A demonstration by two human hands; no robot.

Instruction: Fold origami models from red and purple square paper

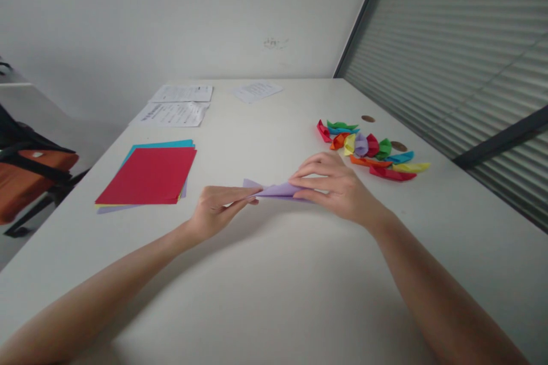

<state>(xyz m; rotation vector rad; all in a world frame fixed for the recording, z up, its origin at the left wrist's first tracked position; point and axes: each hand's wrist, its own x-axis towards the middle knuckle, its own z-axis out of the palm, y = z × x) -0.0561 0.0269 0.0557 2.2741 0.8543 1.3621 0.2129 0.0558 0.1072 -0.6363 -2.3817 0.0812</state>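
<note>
A partly folded sheet of purple origami paper point(276, 190) is held between both hands over the middle of the white table. My left hand point(220, 207) pinches its left end between thumb and fingers. At the right end, my right hand point(327, 183) grips the paper, with the thumb below and the fingers over the upper fold. The fingers hide part of the right end. Beyond my right hand lie several small folded paper boats point(361, 144) in red, orange, yellow, green, blue and purple.
A stack of coloured paper squares point(149, 175), red on top, lies to the left. Printed sheets point(173, 114) rest at the back left, another printed sheet point(257, 91) at the back. Window blinds point(449, 57) run along the right. An orange chair point(34, 182) stands left of the table.
</note>
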